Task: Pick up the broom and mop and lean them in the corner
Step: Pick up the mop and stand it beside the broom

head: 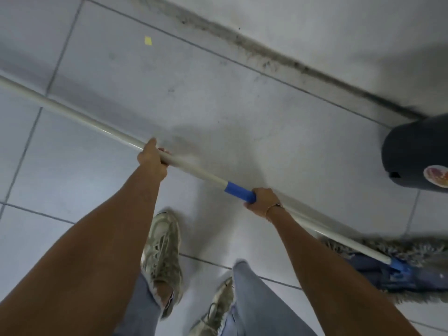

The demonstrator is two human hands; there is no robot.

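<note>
A long white mop handle (72, 110) runs slantwise from the upper left down to the lower right. It ends in a blue mop head (397, 275) with a grey fringe, low over the floor. My left hand (154, 160) is closed around the white part of the handle. My right hand (263, 202) grips it further down, at the end of a blue sleeve (238, 192). No separate broom can be made out; I cannot tell whether the line is one pole or two.
A dark round bin (417, 154) stands at the right by the wall (339, 32), whose foot is dirty. A yellow scrap (148, 41) lies on the grey tiled floor. My feet in pale sneakers (162, 253) are below the handle.
</note>
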